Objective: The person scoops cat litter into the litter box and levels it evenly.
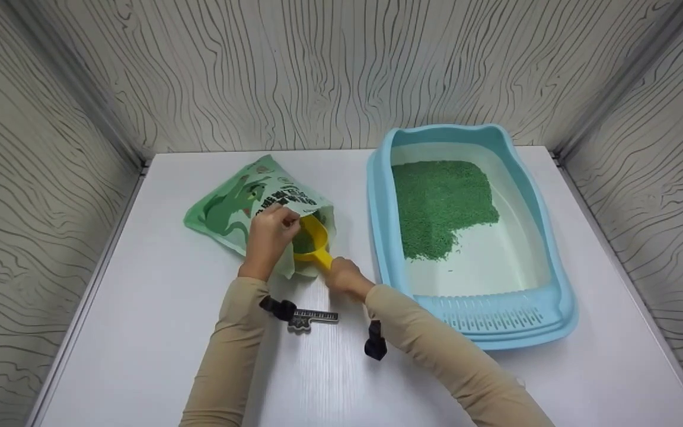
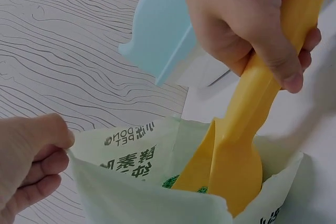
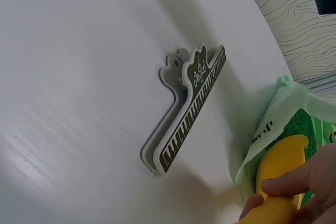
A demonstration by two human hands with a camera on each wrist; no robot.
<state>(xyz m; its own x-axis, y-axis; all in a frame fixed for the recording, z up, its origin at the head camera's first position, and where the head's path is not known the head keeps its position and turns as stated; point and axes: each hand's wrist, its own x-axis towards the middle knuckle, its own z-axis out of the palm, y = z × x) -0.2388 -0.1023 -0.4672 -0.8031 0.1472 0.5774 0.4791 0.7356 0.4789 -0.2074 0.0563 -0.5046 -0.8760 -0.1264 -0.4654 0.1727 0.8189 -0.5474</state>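
A green and white bag of litter (image 1: 229,204) lies on the table with its mouth toward the right. My left hand (image 1: 270,234) pinches the edge of that mouth, thumb against curled fingers, as the left wrist view shows. The right hand (image 1: 346,277) grips the handle of a yellow scoop (image 2: 236,145), whose bowl is inside the bag's mouth. Green litter (image 3: 298,124) shows within the bag around the scoop, and the scoop's bowl has green litter in it in the head view. The bag's front wall hides part of the bowl in the left wrist view.
At the right stands a light blue litter tray (image 1: 380,201) with green granules (image 1: 442,198) spread over its far and left part. A clip with a piano-key pattern (image 3: 191,108) lies on the white table (image 1: 140,332) near the left wrist. Patterned walls (image 1: 318,71) enclose the table's back and sides.
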